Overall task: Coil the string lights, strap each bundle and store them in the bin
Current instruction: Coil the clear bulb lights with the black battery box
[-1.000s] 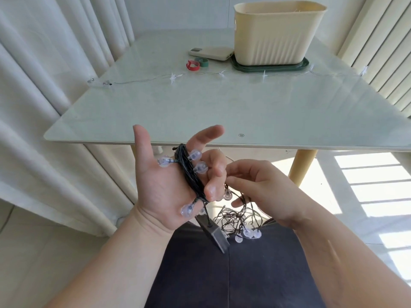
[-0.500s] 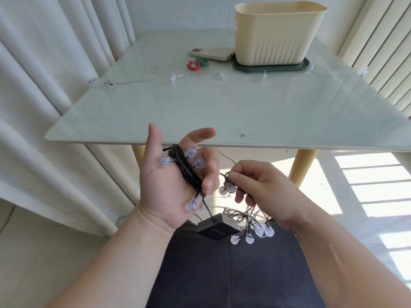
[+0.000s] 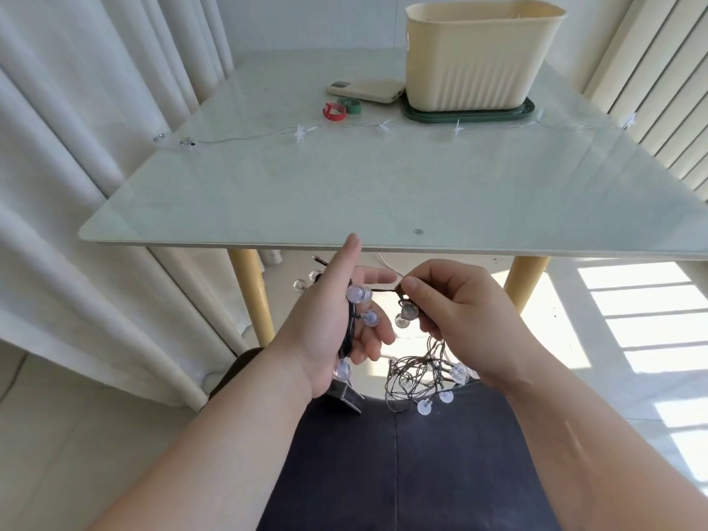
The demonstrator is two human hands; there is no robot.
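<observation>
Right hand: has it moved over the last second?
Yes. The right hand has risen towards the table edge, pinching the wire higher than before.

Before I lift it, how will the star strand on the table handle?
The star strand is probably floppy: its thin wire wanders loosely across the table. Likely light, with small clear stars. It may snag, passing close to the green tray.
</observation>
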